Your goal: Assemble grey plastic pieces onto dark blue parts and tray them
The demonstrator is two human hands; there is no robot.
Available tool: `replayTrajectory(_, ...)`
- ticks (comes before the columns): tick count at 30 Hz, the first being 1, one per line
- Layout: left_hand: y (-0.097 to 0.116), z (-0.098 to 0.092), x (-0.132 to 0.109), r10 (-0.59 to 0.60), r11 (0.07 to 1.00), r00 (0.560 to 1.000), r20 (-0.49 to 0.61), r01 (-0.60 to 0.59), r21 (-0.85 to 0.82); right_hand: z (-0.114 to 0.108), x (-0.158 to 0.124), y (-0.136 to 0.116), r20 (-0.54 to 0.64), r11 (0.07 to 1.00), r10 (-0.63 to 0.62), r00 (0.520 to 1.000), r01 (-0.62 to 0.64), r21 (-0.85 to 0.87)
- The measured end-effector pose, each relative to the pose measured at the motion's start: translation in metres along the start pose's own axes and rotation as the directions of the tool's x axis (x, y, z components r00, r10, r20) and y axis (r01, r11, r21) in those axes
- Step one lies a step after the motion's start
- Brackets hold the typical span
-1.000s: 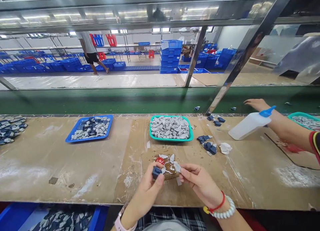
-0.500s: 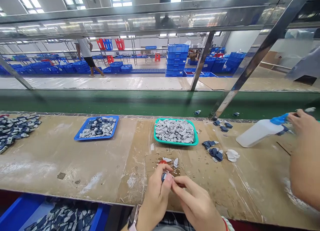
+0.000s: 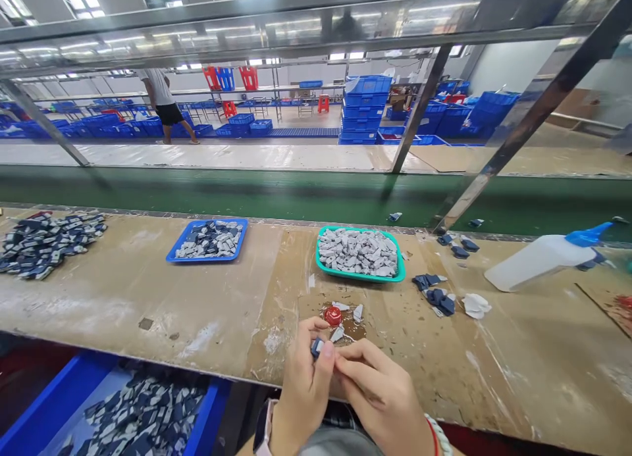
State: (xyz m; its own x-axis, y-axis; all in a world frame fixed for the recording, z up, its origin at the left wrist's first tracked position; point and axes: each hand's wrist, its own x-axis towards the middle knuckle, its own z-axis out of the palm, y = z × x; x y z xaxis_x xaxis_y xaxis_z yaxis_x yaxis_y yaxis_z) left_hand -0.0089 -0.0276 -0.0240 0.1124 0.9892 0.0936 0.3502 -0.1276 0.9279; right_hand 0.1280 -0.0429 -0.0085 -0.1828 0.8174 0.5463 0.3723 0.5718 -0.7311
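Left hand (image 3: 307, 374) gripped a navy piece (image 3: 316, 347) between thumb and fingers, over the table (image 3: 212, 304) near its front edge. Right hand (image 3: 382, 390) was nearly closed, fingertips bunched beside it; couldn't tell what, if anything, they held. Blue bin (image 3: 49, 397), lower left: navy and grey parts (image 3: 143, 416) heaped. Loose grey chips (image 3: 338, 333) lay around a red disc (image 3: 332, 316). Teal tray (image 3: 365, 278): full, grey bits (image 3: 358, 252) only. Blue tray (image 3: 202, 260), further left: navy-grey mix (image 3: 210, 239). Stacked crates (image 3: 364, 107) stood beyond the green belt (image 3: 247, 194).
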Motion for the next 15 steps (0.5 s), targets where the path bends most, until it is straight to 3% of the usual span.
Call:
replayTrajectory(6, 0.012, 0.010, -0.003, 0.015, 0.997, 0.999, -0.039, -0.012, 0.073, 0.001, -0.011, -0.003, -0.022, 0.987, -0.066, 0.998, 0.062, -0.150)
replayTrajectory(10, -0.003, 0.006, 0.000, -0.029, 1.000, 0.999, -0.023, 0.029, -0.005, 0.001, -0.006, 0.004, 0.160, 0.999, -0.015, 0.987, 0.020, -0.027)
replayTrajectory(12, -0.026, -0.019, -0.003, -0.133, 0.990, 0.983, -0.130, 0.124, -0.072, -0.007, 0.002, 0.015, 0.251, 1.000, 0.000, 0.968, -0.005, 0.020)
replayTrajectory(13, -0.039, -0.038, -0.006, -0.204, 0.978, 0.948, -0.244, 0.186, -0.095, -0.015, 0.007, 0.024, 0.257, 1.000, 0.019, 0.966, -0.020, -0.001)
replayTrajectory(15, -0.067, -0.085, -0.014, -0.302, 0.951, 0.800, -0.519, 0.290, -0.107, -0.035, 0.022, 0.050, 0.194, 0.988, 0.074, 0.978, -0.045, -0.147)
